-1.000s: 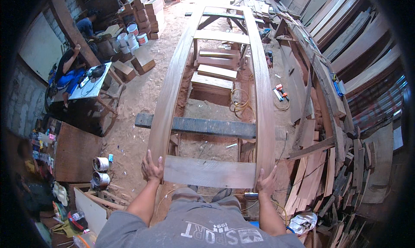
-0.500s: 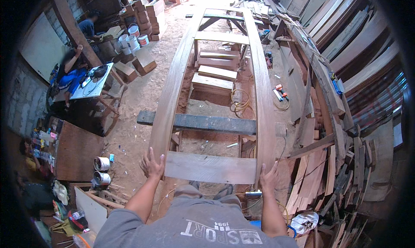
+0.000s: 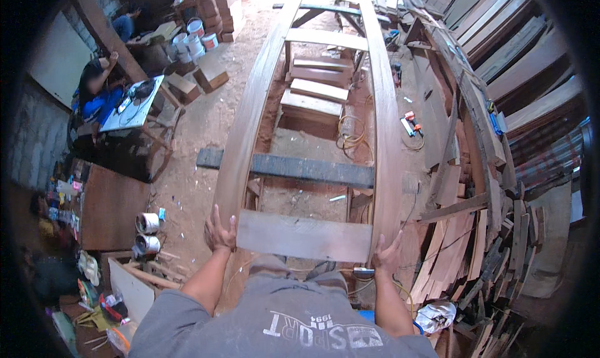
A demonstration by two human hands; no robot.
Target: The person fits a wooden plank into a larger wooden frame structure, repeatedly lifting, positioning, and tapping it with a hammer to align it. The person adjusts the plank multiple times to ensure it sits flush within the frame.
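A long wooden door-like frame stretches away from me, with a left upright board, a right upright board and crosspieces between them. My left hand rests against the outer side of the left board near its near end, fingers stretched and apart. Against the right board's near end lies my right hand, its fingers extended along the outer edge. Between both hands sits the wide near crosspiece. A lighter crosspiece spans the boards farther off. Beneath the frame runs a dark support beam.
An orange nail gun and a coiled yellow hose lie on the floor. Wooden planks lean at right. Paint cans stand left, beyond a brown panel. One person sits by a white table; another is behind.
The whole view has shifted slightly, so the frame's far end appears higher and farther right. Both hands stay at the near ends of the boards, with only slight movement.
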